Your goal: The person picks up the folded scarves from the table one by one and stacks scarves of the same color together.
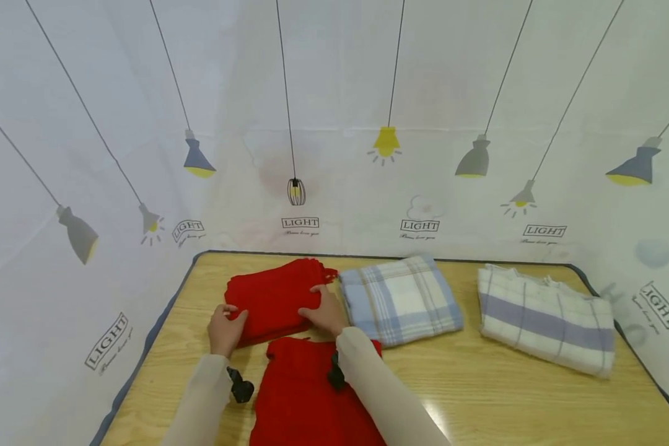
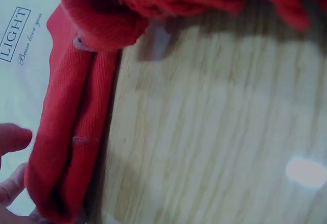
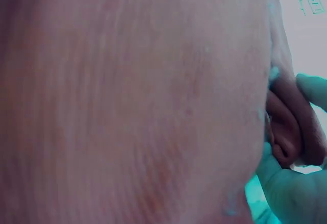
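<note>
A folded red scarf point(image 1: 275, 300) lies at the back left of the table, its stacked folds showing in the left wrist view. My left hand point(image 1: 225, 328) rests at its near left corner, thumb and fingertips touching the edge. At the right end, my right hand point(image 1: 327, 313) lies with fingers and thumb spread on the cloth. Close in front, a second red scarf point(image 1: 306, 396) stretches toward me, partly under my right forearm. In the right wrist view a blurred expanse of cloth point(image 3: 133, 101) hides much of the scene, with thumb and finger at the right.
A blue-and-white plaid scarf point(image 1: 404, 300), folded flat, sits just right of the folded red one. Farther right is a folded white scarf point(image 1: 546, 319) with a purple stripe. The wooden table point(image 1: 479, 396) meets a lamp-printed curtain point(image 1: 340, 186) at the back and sides.
</note>
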A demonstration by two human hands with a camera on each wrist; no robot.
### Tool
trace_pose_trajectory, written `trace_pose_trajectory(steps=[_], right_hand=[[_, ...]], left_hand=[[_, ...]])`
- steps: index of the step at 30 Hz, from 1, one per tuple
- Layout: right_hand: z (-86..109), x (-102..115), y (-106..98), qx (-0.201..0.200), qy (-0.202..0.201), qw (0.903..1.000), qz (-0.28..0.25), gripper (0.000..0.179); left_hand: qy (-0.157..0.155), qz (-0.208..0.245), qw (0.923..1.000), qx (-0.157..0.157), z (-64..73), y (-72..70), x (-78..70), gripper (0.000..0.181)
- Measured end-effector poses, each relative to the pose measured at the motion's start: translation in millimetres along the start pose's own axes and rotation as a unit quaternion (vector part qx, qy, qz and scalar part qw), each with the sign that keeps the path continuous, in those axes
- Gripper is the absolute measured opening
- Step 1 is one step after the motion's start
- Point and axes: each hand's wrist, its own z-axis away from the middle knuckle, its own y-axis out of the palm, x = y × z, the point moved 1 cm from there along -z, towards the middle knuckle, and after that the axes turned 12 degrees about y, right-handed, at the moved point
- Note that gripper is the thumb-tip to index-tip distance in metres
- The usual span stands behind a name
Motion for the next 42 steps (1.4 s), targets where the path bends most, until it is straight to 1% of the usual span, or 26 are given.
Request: trace_pose_trajectory(steps=[2, 5, 8, 10, 13, 17, 20, 23, 27, 32, 38, 42], right_hand=[[2.4, -1.2, -1.6, -0.006, 0.003, 1.0000, -0.005, 0.044], [6.5, -2.3, -1.2, -0.008, 0.009, 0.9999, -0.004, 0.039], [11.3, -0.6, -1.0, -0.007, 0.002, 0.9999, -0.009, 0.035], [13.8, 1.5, -1.9, -0.005, -0.006, 0.9998, -0.017, 0.034], [15.7, 6.0, -5.9, -0.015, -0.026, 0.9990, -0.032, 0.033], [16.7, 10.9, -13.5, -0.034, -0.055, 0.9966, -0.050, 0.032], [19.0, 14.2, -21.1, -0.045, -0.081, 0.9932, -0.070, 0.031], [28.4, 18.1, -30.2, -0.057, -0.100, 0.9899, -0.082, 0.032], [48.1, 23.1, -41.4, -0.071, -0.118, 0.9855, -0.099, 0.033], [66.3, 25.4, -50.8, -0.089, -0.135, 0.9793, -0.121, 0.033], [89.2, 21.3, -61.2, -0.114, -0.139, 0.9758, -0.125, 0.032], [105.6, 17.6, -68.5, -0.119, -0.140, 0.9749, -0.126, 0.032]], left_hand=[[-0.004, 0.023, 0.9997, 0.012, 2.1, 0.1, -0.6, 0.032], [-0.013, 0.040, 0.9988, 0.024, 6.6, -2.6, -0.3, 0.034], [-0.013, 0.051, 0.9984, 0.020, 10.7, -6.5, -0.3, 0.035], [-0.005, 0.058, 0.9982, 0.011, 11.4, -7.9, -2.9, 0.035], [0.020, 0.077, 0.9968, -0.007, 8.7, -8.2, -11.0, 0.035], [0.059, 0.102, 0.9925, -0.032, 4.7, -10.8, -28.0, 0.033], [0.085, 0.127, 0.9876, -0.038, 5.2, -14.8, -42.0, 0.033], [0.105, 0.146, 0.9827, -0.044, 6.5, -16.6, -49.5, 0.033], [0.130, 0.165, 0.9763, -0.052, 9.7, -17.8, -55.4, 0.033], [0.162, 0.176, 0.9690, -0.062, 20.1, -20.0, -66.1, 0.035], [0.191, 0.206, 0.9568, -0.073, 39.4, -18.4, -75.9, 0.032], [0.207, 0.221, 0.9501, -0.076, 53.8, -17.7, -82.4, 0.030]])
